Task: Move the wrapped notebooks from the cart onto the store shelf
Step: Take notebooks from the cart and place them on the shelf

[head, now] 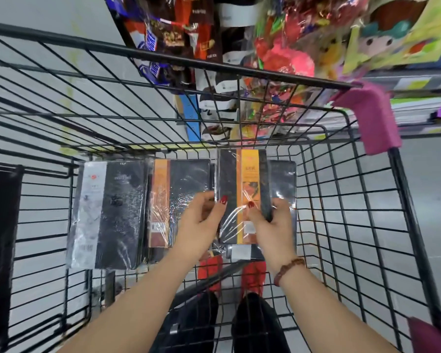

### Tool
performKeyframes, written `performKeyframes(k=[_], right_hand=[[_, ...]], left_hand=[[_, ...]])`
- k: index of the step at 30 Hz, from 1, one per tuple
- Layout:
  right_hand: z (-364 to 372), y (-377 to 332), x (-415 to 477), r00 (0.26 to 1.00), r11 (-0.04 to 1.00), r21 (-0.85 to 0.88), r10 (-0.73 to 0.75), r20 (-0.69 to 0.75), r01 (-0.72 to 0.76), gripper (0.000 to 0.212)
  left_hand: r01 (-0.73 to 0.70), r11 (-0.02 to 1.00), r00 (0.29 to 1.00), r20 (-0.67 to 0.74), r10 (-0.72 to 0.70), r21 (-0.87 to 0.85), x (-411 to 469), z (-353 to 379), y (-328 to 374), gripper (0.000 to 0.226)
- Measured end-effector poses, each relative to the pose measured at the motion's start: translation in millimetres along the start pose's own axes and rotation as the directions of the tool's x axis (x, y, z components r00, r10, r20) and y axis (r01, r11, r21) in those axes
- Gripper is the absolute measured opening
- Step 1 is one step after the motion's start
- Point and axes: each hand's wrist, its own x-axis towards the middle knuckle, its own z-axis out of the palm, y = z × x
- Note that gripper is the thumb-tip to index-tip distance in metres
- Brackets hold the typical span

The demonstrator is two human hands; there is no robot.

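Both hands are inside the black wire shopping cart [214, 64], over its basket floor.

My left hand [201, 220] pinches the lower left edge of a black plastic-wrapped notebook with an orange paper band [242, 189]. The thumb lies on the front cover and the other fingers are curled behind it, mostly hidden. My right hand [273, 225] grips the lower right edge of the same notebook, thumb on the orange band and fingers wrapped round the spine side. The notebook stands tilted up off the basket floor, its top end leaning toward the far wall of the cart.

Other notebooks in the cart:
- A black wrapped notebook with a white band [107, 215] lies flat at the left, on top of a stack.
- A second orange-banded black notebook [181, 194] lies flat just beside it, under my left hand.
- A further black wrapped notebook [283, 179] lies flat behind the raised one, partly covered.

A brown bead bracelet [289, 270] sits on my right wrist. A pink plastic corner guard [372, 115] caps the cart's far right corner. Beyond it, the grey store shelf [418, 82] carries stacked paper goods [415, 110]. Hanging merchandise packets [173, 34] show past the far rim, blurred. Red shoes [252, 276] show through the wire floor.
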Motion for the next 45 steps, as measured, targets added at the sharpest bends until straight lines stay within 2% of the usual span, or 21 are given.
performKeyframes(k=[3, 6, 8, 9, 12, 14, 16, 18, 22, 28, 31, 35, 40, 42, 45], right_hand=[[15, -2, -11, 0.996, 0.999, 0.001, -0.036, 0.078, 0.036, 0.02], [19, -2, -17, 0.981, 0.994, -0.037, -0.091, 0.172, 0.099, 0.017], [11, -2, -14, 0.977, 0.989, -0.063, -0.125, 0.175, 0.137, 0.006], [4, -3, -11, 0.981, 0.982, -0.098, -0.151, 0.124, 0.163, 0.006], [-22, 6, 4, 0.954, 0.931, -0.317, -0.245, -0.172, 0.181, 0.009], [-35, 19, 13, 0.926, 0.856, -0.51, -0.257, -0.276, 0.086, 0.03], [-42, 31, 15, 0.931, 0.768, -0.64, -0.209, -0.298, -0.032, 0.055], [-42, 36, 14, 0.946, 0.692, -0.715, -0.156, -0.284, -0.1, 0.074], [-35, 38, 14, 0.953, 0.654, -0.741, -0.102, -0.286, -0.152, 0.084], [-31, 33, 18, 0.936, 0.663, -0.706, -0.02, -0.351, -0.25, 0.095], [-29, 30, 17, 0.928, 0.666, -0.701, -0.035, -0.37, -0.254, 0.09], [-28, 26, 5, 0.938, 0.761, -0.629, -0.082, -0.336, -0.159, 0.07], [-38, 16, -3, 0.959, 0.914, -0.4, -0.054, -0.277, -0.064, 0.051], [-43, 7, -8, 0.963, 0.924, -0.381, -0.079, -0.259, -0.027, 0.025], [-46, -10, -26, 0.958, 0.898, -0.44, -0.152, -0.242, 0.031, 0.015]], left_hand=[[0.085, 0.978, 0.994, -0.052, -0.096, -0.191, -3, 8, 4, 0.02], [0.103, 0.979, 0.966, -0.216, -0.14, -0.174, 3, 7, -5, 0.033], [0.101, 0.977, 0.96, -0.239, -0.145, -0.188, 7, 2, -10, 0.046], [0.097, 0.976, 0.961, -0.238, -0.143, -0.195, 8, -2, -13, 0.047], [0.104, 0.978, 0.944, -0.292, -0.154, -0.181, 11, -17, -23, 0.04], [0.119, 0.978, 0.933, -0.319, -0.169, -0.169, 11, -27, -34, 0.032], [0.13, 0.986, 0.925, -0.345, -0.16, -0.108, 7, -38, -44, 0.025], [0.146, 0.988, 0.923, -0.353, -0.151, -0.04, 3, -48, -55, 0.029], [0.149, 0.988, 0.932, -0.34, -0.129, 0.033, 1, -54, -63, 0.047], [0.136, 0.988, 0.93, -0.354, -0.101, 0.077, 3, -51, -60, 0.043], [0.129, 0.99, 0.936, -0.339, -0.099, 0.065, 3, -50, -61, 0.044], [0.143, 0.988, 0.938, -0.324, -0.119, 0.053, 4, -52, -60, 0.046], [0.195, 0.98, 0.933, -0.311, -0.178, 0.025, -6, -54, -46, 0.041], [0.202, 0.979, 0.931, -0.31, -0.191, 0.001, -14, -56, -39, 0.039], [0.204, 0.979, 0.927, -0.317, -0.2, -0.019, -29, -60, -25, 0.037]])
